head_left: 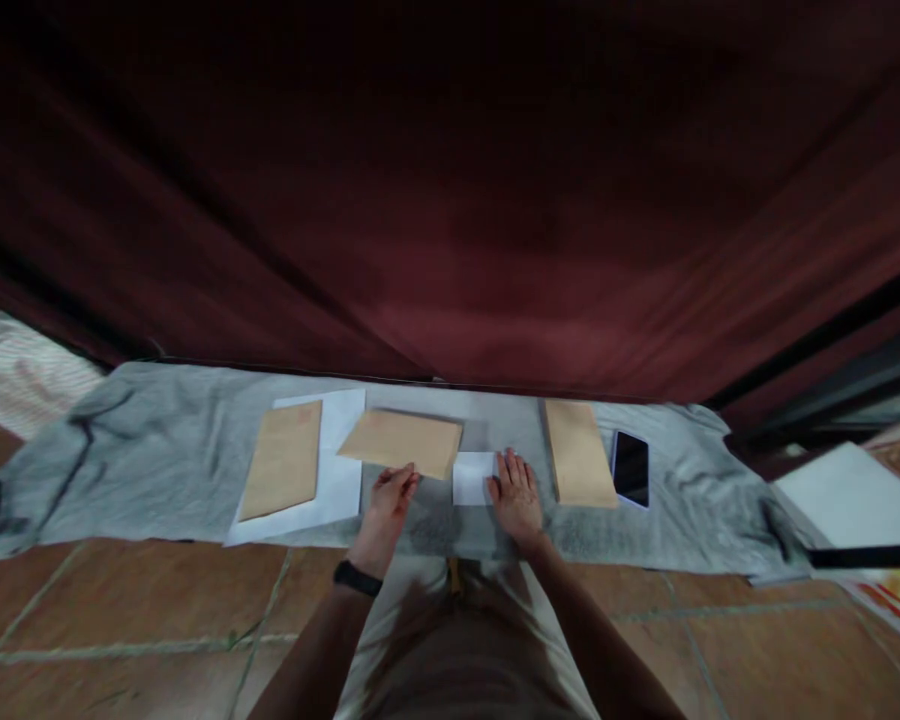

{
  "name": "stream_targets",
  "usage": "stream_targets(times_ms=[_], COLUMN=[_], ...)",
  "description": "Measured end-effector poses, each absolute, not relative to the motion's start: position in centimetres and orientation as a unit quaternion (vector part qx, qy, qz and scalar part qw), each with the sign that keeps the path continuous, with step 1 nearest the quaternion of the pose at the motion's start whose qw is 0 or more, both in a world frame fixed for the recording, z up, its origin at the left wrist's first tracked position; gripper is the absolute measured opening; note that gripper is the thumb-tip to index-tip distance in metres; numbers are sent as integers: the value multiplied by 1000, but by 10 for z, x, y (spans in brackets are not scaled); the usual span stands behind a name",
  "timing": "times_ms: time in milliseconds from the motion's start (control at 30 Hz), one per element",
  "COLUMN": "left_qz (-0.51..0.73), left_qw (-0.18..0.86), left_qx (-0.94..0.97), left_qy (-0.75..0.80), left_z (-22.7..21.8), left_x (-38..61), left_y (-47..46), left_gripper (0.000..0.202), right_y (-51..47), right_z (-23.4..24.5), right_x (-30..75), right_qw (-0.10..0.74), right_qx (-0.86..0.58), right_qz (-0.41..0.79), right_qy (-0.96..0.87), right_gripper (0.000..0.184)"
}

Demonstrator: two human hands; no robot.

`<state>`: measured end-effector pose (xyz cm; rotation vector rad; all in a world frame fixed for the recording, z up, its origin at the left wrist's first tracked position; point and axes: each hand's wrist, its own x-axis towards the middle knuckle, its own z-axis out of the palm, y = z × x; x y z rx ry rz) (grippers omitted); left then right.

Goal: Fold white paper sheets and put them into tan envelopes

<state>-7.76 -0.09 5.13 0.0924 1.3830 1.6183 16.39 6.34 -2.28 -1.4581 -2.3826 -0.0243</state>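
My left hand (390, 497) pinches the near edge of a brown envelope (403, 441), lifting it slightly off a grey cloth (157, 450). My right hand (516, 492) lies flat with fingers stretched out, its fingertips touching the right edge of a small folded white paper (471, 478). A black band sits on my left wrist.
To the left, another brown envelope (283, 458) rests on white sheets (341, 480). A third brown envelope (577, 452) and a black phone (631, 468) lie to the right. A dark red curtain (450, 200) hangs behind. The floor has brown tiles (120, 620). A white board (847, 495) sits at far right.
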Motion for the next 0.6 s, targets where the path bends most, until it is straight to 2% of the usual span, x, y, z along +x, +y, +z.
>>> stream_targets(times_ms=[167, 267, 300, 400, 500, 600], left_qz=[608, 529, 478, 269, 61, -43], left_qw=[496, 414, 352, 187, 150, 158], left_qx=[95, 297, 404, 633, 695, 725], left_qy=[613, 679, 696, 702, 701, 669], left_z=[33, 34, 36, 49, 60, 65], left_x=[-61, -73, -81, -105, -121, -128], left_y=[-36, -51, -50, -30, 6, 39], left_gripper=[29, 28, 35, 81, 108, 120], right_y=[63, 63, 63, 63, 63, 64], right_z=[-23, -22, -22, -20, -20, -22], right_x=[164, 164, 164, 163, 163, 163], right_qw=[177, 177, 176, 171, 168, 179], right_qx=[-516, -520, -521, -524, -527, -525], right_qz=[4, 12, 15, 25, 28, 23], right_qy=[-838, -836, -835, -834, -833, -832], right_gripper=[55, 55, 55, 56, 56, 56])
